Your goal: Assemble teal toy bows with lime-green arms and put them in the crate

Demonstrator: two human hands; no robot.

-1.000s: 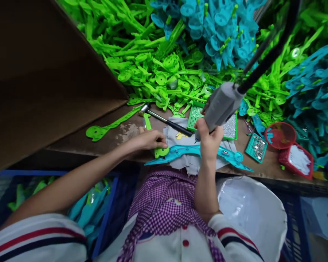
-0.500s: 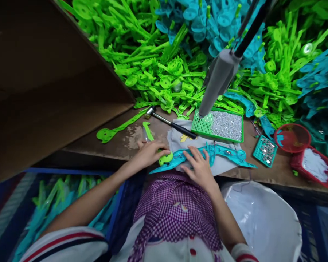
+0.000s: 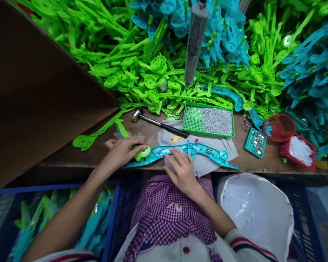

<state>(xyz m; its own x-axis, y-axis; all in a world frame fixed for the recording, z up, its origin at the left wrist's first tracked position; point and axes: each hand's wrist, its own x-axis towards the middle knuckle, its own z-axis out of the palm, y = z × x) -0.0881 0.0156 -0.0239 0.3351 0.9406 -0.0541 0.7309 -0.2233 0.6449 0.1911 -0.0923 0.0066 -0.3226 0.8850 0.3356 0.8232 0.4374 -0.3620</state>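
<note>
A long turquoise plastic shell (image 3: pixel 200 148), bow-shaped, lies across the near edge of the table, with thin wires and small metal parts inside. At its left end my left hand (image 3: pixel 121 152) is closed on a light-green plastic arm with a round end (image 3: pixel 142 153), thumb on the disc; the arm's strip sticks out beyond the fingers. My right hand (image 3: pixel 180 169) rests over the near side of the shell's middle, fingers apart and partly blurred. A grey cloth (image 3: pixel 207 165) is spread beneath the shell.
A grey hanging power screwdriver (image 3: pixel 195 43) points down behind a green tray of screws (image 3: pixel 218 122). A hammer (image 3: pixel 164 125) lies left of it. To the right are a turquoise tray of metal discs (image 3: pixel 256 142) and red containers (image 3: pixel 279 127). Green and turquoise parts are heaped behind.
The screwdriver has swung away from the tray and hangs more upright. The view has shifted, so the table appears further left. Both hands stay at the turquoise shell.
</note>
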